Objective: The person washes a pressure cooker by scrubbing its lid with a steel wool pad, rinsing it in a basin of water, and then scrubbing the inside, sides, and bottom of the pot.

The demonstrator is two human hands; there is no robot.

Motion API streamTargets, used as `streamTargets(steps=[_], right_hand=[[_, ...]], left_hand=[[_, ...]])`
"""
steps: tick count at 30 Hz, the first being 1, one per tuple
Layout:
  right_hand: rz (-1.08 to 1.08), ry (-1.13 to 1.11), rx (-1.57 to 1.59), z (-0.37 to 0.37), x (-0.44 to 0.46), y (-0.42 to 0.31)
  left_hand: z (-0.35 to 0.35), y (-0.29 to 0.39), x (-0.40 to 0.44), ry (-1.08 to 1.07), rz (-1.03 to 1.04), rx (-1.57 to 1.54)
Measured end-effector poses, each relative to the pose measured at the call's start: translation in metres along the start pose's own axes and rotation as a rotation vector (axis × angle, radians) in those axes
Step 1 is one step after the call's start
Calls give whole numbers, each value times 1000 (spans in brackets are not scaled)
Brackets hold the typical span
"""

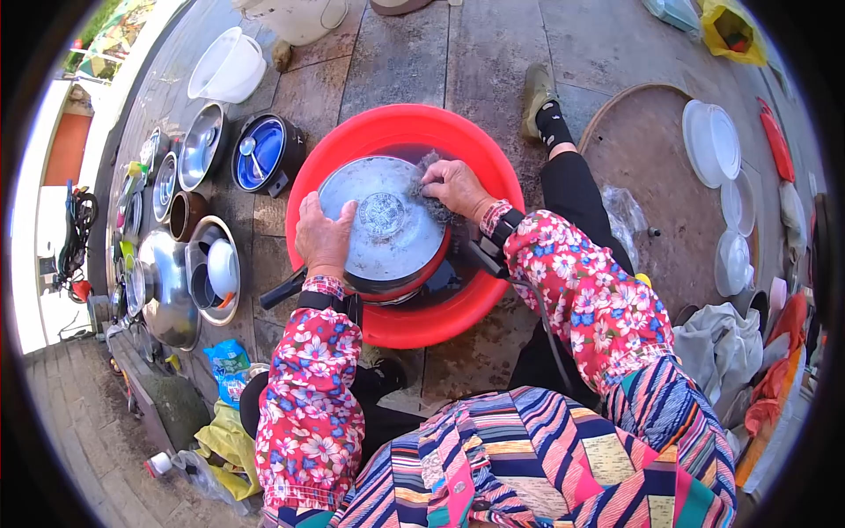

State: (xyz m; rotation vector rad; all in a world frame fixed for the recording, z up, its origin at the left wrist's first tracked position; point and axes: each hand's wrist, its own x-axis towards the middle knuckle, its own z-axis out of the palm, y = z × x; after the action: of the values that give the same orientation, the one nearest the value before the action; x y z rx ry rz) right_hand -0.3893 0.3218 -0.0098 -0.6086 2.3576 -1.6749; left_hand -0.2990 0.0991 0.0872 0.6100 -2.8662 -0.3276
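An overturned pot point(394, 246) with a grey metal bottom, a red side and black handles rests tilted in a red plastic basin point(400, 330) of dark water. My left hand point(324, 233) grips the pot's left edge, its thumb lying on the bottom and the other fingers along the side. A grey steel wool scourer point(426, 192) is pinched in my right hand point(458, 188), pressed on the upper right of the pot's bottom. Dark residue marks the metal around the stamped round emblem and near the scourer.
Left of the basin stand a blue-lined pot point(264, 150) with a ladle, a steel pot point(202, 145), a brown jar point(187, 216) and several bowls. A white tub point(229, 66) is farther back. At right, a round board point(656, 211) carries plastic lids point(711, 143).
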Motion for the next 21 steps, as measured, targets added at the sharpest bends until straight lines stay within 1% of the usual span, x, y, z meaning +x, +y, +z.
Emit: streamTargets(steps=[2, 4, 6, 8, 11, 14, 15, 18, 19, 20, 21], right_hand=[[20, -76, -87, -6, -35, -20], [26, -88, -184, -10, -29, -35], [4, -23, -203, 0, 14, -27], [-14, 23, -274, 11, 48, -37], [1, 79, -378, 28, 58, -46], [-69, 84, -398, 44, 64, -61], [-127, 95, -412, 53, 64, -76], [-257, 75, -465, 74, 63, -91], [-301, 31, -442, 69, 54, -88], [-353, 26, -445, 60, 45, -77], [-351, 50, -440, 45, 36, -63]], left_hand=[[2, -3, 1, -2, 0, 8], [3, -5, 1, 5, 18, 9], [5, -7, 0, 13, 41, 20], [6, -9, -1, 40, 61, 41], [5, -9, 2, 22, 33, 49], [2, -5, 3, -12, 12, 66], [4, -7, 4, 3, 25, 54], [12, -17, 3, 20, 34, 28], [13, -17, 3, 19, 32, 12], [14, -18, 3, 21, 33, -5], [13, -16, 3, 13, 19, -5]])
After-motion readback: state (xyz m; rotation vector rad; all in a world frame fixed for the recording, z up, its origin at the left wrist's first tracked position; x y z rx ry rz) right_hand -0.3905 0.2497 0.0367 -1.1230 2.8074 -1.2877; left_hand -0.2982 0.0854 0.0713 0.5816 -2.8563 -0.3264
